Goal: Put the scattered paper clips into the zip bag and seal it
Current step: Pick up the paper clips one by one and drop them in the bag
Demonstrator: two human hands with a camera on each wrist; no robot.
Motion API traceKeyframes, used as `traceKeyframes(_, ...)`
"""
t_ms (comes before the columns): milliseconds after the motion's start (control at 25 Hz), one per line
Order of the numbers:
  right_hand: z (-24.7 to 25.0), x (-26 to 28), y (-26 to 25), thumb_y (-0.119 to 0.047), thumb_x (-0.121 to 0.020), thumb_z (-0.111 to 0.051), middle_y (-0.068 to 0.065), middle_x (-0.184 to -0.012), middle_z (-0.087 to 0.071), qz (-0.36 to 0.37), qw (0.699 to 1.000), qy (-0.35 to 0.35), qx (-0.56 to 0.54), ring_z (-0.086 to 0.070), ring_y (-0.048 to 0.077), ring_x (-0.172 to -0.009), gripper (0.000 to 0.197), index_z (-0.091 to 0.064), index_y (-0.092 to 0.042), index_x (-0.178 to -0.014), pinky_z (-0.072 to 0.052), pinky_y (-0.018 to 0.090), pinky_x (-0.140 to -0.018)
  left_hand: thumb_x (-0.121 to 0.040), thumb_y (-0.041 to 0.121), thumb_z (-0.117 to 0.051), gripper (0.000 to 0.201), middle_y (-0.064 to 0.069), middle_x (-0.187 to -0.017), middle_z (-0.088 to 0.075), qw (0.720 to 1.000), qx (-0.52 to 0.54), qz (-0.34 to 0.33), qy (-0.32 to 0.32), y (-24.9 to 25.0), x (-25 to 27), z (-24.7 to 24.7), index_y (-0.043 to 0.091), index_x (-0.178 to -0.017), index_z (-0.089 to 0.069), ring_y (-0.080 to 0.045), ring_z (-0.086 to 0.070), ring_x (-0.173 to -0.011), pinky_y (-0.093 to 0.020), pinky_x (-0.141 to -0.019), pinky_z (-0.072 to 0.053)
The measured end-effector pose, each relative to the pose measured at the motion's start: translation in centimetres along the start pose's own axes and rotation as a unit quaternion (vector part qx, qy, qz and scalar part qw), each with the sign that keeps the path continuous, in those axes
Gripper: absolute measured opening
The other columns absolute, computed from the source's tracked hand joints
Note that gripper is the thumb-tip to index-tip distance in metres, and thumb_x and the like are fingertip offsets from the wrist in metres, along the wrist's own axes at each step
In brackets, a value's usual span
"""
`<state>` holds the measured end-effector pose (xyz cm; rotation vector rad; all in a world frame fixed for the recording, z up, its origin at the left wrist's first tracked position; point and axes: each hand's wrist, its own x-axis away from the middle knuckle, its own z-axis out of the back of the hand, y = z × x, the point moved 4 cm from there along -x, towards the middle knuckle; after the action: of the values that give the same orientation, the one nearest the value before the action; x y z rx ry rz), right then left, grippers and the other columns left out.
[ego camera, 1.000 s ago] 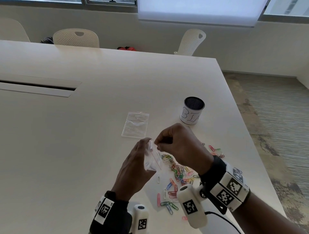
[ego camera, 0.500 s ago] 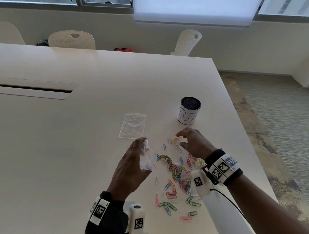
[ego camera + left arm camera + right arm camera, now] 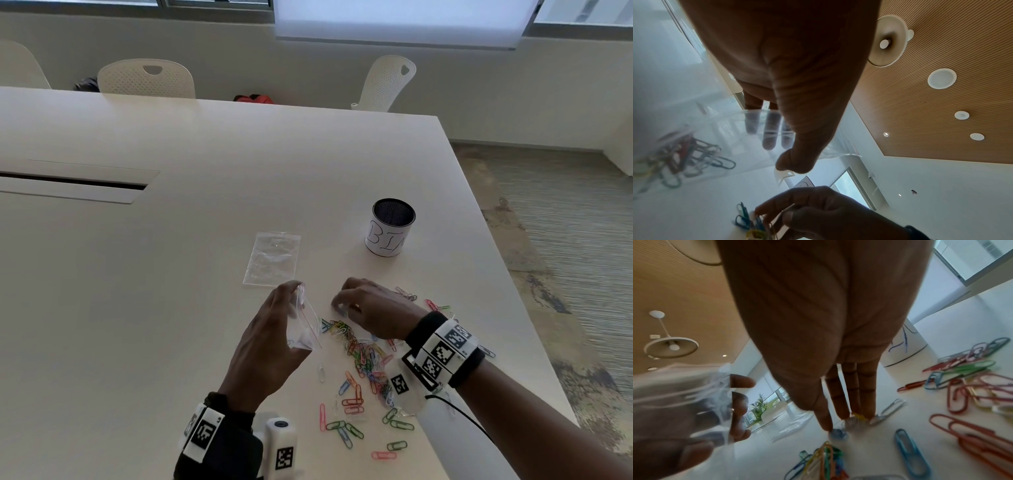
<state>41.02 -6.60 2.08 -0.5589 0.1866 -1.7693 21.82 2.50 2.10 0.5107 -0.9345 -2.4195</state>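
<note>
My left hand (image 3: 294, 315) holds a small clear zip bag (image 3: 305, 330) with a red seal line upright above the table, thumb on one side and fingers on the other. In the left wrist view the zip bag (image 3: 715, 129) has several coloured paper clips (image 3: 684, 157) inside. A scatter of coloured paper clips (image 3: 363, 353) lies on the white table to the bag's right. My right hand (image 3: 339, 305) reaches down at the far edge of that scatter. In the right wrist view its fingertips (image 3: 844, 414) touch loose paper clips (image 3: 859, 416) on the table.
A second clear bag (image 3: 272, 258) lies flat just beyond my left hand. A black mesh cup (image 3: 390, 228) with a white paper label stands at the back right. The table's right edge (image 3: 513, 291) runs close to the clips. A cable slot (image 3: 75, 183) lies far left.
My right hand left the bag's mouth, swung right and forward, and came down onto the clips on the table. My left hand kept hold of the bag.
</note>
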Motion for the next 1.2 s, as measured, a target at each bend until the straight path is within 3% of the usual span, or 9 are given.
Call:
traceKeyframes(120, -0.2, 1.1, -0.7, -0.047, -0.092, -0.072, -0.003, -0.136, -0.053, 0.009, 0.998, -0.056, 0.039, -0.050, 0.013, -0.119, 0.046, -0.062, -0.030, -0.134, -0.044, 0.029, -0.098, -0.075, 0.028, -0.090, 0.083, 0.016, -0.119, -0.055, 1.000, 0.002, 0.000, -0.001, -0.1, -0.1, 0.0, 0.031, -0.143, -0.041, 0.006, -0.054, -0.108, -0.011, -0.085, -0.043)
traceKeyframes(200, -0.6, 1.3, -1.0, -0.044, -0.086, -0.079, -0.003, -0.135, -0.053, 0.007, 0.997, -0.046, 0.066, -0.051, 0.015, -0.121, 0.052, -0.060, -0.031, -0.134, -0.042, 0.028, -0.096, -0.075, 0.028, -0.089, 0.082, 0.017, -0.119, -0.055, 1.000, 0.003, 0.002, -0.002, -0.2, 0.0, 0.0, 0.032, -0.142, -0.041, 0.004, -0.054, -0.108, -0.012, -0.085, -0.045)
traceKeyframes(440, -1.6, 1.6, -2.1, -0.015, -0.100, -0.065, 0.001, -0.123, -0.063, 0.011, 0.997, 0.058, 0.044, -0.067, 0.016, -0.099, 0.018, -0.071, -0.019, -0.117, -0.054, 0.023, -0.084, -0.075, 0.025, -0.088, 0.084, 0.017, -0.119, -0.054, 1.000, 0.003, 0.009, -0.004, -0.3, 0.1, -0.2, 0.032, -0.144, -0.041, 0.002, -0.054, -0.109, -0.013, -0.086, -0.045)
traceKeyframes(640, -1.8, 1.5, -1.7, 0.000, -0.099, -0.060, 0.007, -0.105, -0.071, -0.005, 0.994, 0.101, 0.030, -0.066, 0.014, -0.081, 0.019, -0.076, -0.010, -0.102, -0.055, 0.016, -0.070, -0.075, 0.027, -0.090, 0.085, 0.017, -0.121, -0.055, 1.000, 0.003, 0.010, 0.000, -0.2, 0.3, -0.1, 0.032, -0.145, -0.041, -0.003, -0.057, -0.108, -0.022, -0.090, -0.051)
traceKeyframes(720, -1.3, 1.6, -1.0, 0.002, -0.093, -0.067, 0.008, -0.099, -0.074, -0.025, 0.993, 0.112, -0.008, -0.066, 0.015, -0.077, 0.015, -0.077, -0.009, -0.095, -0.050, 0.014, -0.065, -0.075, 0.026, -0.090, 0.087, 0.017, -0.121, -0.055, 1.000, 0.002, 0.012, 0.001, -0.2, 0.4, -0.1, 0.032, -0.146, -0.040, -0.003, -0.057, -0.109, -0.024, -0.091, -0.053)
traceKeyframes(840, -0.2, 2.4, 0.1, -0.004, -0.087, -0.078, 0.004, -0.089, -0.078, -0.067, 0.981, 0.129, -0.131, -0.074, 0.018, -0.077, 0.009, -0.078, -0.013, -0.090, -0.064, 0.029, -0.076, -0.075, 0.028, -0.090, 0.088, 0.016, -0.120, -0.055, 1.000, 0.004, 0.015, 0.002, -0.2, 0.5, -0.1, 0.034, -0.146, -0.039, -0.003, -0.057, -0.109, -0.027, -0.092, -0.053)
traceKeyframes(1040, 3.0, 5.2, -2.2, -0.002, -0.084, -0.082, 0.009, -0.081, -0.079, -0.083, 0.910, 0.191, -0.358, -0.079, 0.022, -0.076, 0.011, -0.078, -0.012, -0.088, -0.064, 0.027, -0.072, -0.076, 0.033, -0.090, 0.086, 0.017, -0.123, -0.055, 1.000, 0.012, 0.010, 0.000, 0.2, 0.6, -0.4, 0.033, -0.145, -0.039, -0.002, -0.057, -0.110, -0.022, -0.090, -0.051)
traceKeyframes(1120, 4.1, 5.9, -4.3, -0.003, -0.084, -0.083, 0.012, -0.081, -0.079, -0.062, 0.896, 0.203, -0.391, -0.079, 0.023, -0.076, 0.010, -0.078, -0.011, -0.088, -0.065, 0.028, -0.073, -0.076, 0.030, -0.090, 0.086, 0.016, -0.125, -0.056, 1.000, 0.010, 0.010, 0.000, 0.3, 0.5, -0.5, 0.032, -0.146, -0.039, -0.003, -0.057, -0.110, -0.021, -0.091, -0.051)
traceKeyframes(1200, 4.5, 6.1, -6.2, -0.005, -0.084, -0.083, 0.006, -0.079, -0.079, -0.045, 0.914, 0.219, -0.339, -0.078, 0.017, -0.074, 0.011, -0.080, -0.014, -0.089, -0.065, 0.025, -0.073, -0.076, 0.026, -0.090, 0.087, 0.015, -0.126, -0.056, 1.000, 0.006, 0.013, 0.000, 0.4, 0.5, -0.6, 0.032, -0.146, -0.039, -0.003, -0.057, -0.110, -0.020, -0.090, -0.051)
